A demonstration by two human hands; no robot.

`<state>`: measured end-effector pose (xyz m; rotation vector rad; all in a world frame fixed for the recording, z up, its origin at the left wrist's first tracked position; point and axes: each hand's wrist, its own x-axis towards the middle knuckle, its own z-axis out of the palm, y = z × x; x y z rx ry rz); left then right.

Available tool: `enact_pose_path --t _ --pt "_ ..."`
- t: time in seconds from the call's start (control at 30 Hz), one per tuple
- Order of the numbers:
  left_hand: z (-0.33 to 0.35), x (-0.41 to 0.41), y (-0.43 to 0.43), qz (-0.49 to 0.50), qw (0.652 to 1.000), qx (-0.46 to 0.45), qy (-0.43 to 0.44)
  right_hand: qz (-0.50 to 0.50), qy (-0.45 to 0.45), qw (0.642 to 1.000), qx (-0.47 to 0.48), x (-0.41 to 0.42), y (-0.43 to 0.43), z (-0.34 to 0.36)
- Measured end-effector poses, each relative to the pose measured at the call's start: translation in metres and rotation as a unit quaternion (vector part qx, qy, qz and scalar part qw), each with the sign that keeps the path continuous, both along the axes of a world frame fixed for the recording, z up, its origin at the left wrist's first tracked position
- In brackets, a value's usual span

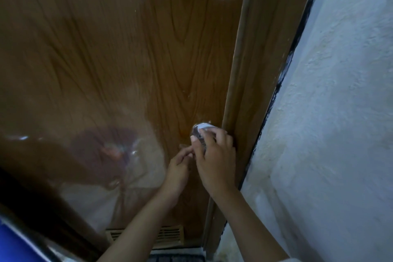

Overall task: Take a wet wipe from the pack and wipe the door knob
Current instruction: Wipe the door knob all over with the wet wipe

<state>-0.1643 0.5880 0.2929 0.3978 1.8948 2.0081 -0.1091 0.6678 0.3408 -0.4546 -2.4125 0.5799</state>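
Observation:
A shiny metal door knob (196,134) sticks out of the brown wood-grain door (127,59), close to the door's right edge. My right hand (214,155) is cupped over the knob and presses a white wet wipe (204,126) against its top; only a strip of the wipe shows above my fingers. My left hand (177,168) is just below and to the left of the knob, its fingertips reaching toward the knob's underside; whether it holds part of the wipe cannot be told. The wipe pack is not in view.
The brown door frame (251,70) runs beside the knob, and a rough white wall (329,134) stands to its right. A slatted vent (168,235) sits low in the door. A blue object with a dark rim (14,242) fills the bottom left corner.

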Motion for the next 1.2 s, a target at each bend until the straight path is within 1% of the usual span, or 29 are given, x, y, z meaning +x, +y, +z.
enact_pose_path --t 0.1,0.2,0.27,0.33,0.5,0.53,0.57,0.6,0.63,0.67,0.73,0.8,0.83,0.87,0.93,1.0,1.07,1.13,1.2 --pt "0.0 0.002 0.0 0.013 0.999 -0.009 -0.036 -0.039 -0.018 0.991 0.124 -0.001 -0.002 0.006" --pt "0.003 0.003 0.001 0.035 0.998 -0.006 -0.048 -0.07 -0.05 0.98 0.177 -0.005 -0.005 0.008" --pt "0.006 0.002 0.002 0.047 0.998 -0.005 -0.052 -0.055 -0.079 0.978 0.186 -0.008 -0.006 0.008" --pt "0.009 0.003 0.002 0.05 0.998 -0.004 -0.043 -0.018 -0.092 0.985 0.147 -0.011 -0.005 0.006" --pt "0.02 0.006 0.001 0.063 0.998 0.024 0.0 0.017 -0.019 1.0 0.011 -0.005 -0.004 0.008" --pt "0.023 0.007 0.001 0.073 0.997 0.032 0.012 0.024 0.001 0.999 -0.043 -0.004 -0.003 0.011" --pt "0.027 0.007 0.001 0.084 0.995 0.039 0.026 0.033 0.031 0.991 -0.124 -0.002 -0.003 0.015" --pt "0.031 0.008 0.001 0.097 0.993 0.046 0.042 0.046 0.07 0.972 -0.218 0.0 -0.002 0.02" --pt "0.035 0.008 0.0 0.109 0.991 0.054 0.057 0.06 0.106 0.946 -0.302 0.002 -0.002 0.026" --pt "0.039 0.009 0.0 0.117 0.989 0.065 0.068 0.071 0.132 0.921 -0.359 0.004 -0.001 0.031" --pt "0.047 0.012 -0.001 0.117 0.986 0.093 0.069 0.105 0.146 0.88 -0.441 0.007 0.0 0.038" --pt "0.052 0.013 -0.003 0.101 0.988 0.105 0.06 0.145 0.14 0.835 -0.513 0.008 0.0 0.043" --pt "0.054 0.013 -0.005 0.088 0.989 0.103 0.058 0.159 0.138 0.823 -0.528 0.008 0.0 0.043" --pt "0.056 0.012 -0.007 0.074 0.991 0.103 0.052 0.166 0.134 0.819 -0.532 0.009 -0.001 0.044" --pt "0.059 0.012 -0.01 0.046 0.992 0.111 0.033 0.167 0.124 0.822 -0.53 0.01 -0.001 0.044" --pt "0.062 0.012 -0.013 0.029 0.991 0.124 0.029 0.156 0.103 0.834 -0.518 0.011 0.0 0.042" --pt "0.066 0.012 -0.016 0.015 0.99 0.139 0.031 0.144 0.093 0.856 -0.487 0.011 0.0 0.041" --pt "0.069 0.012 -0.017 -0.002 0.989 0.143 0.035 0.137 0.099 0.88 -0.444 0.012 0.0 0.041" --pt "0.071 0.012 -0.016 0.009 0.99 0.131 0.045 0.145 0.115 0.89 -0.416 0.012 0.0 0.043"
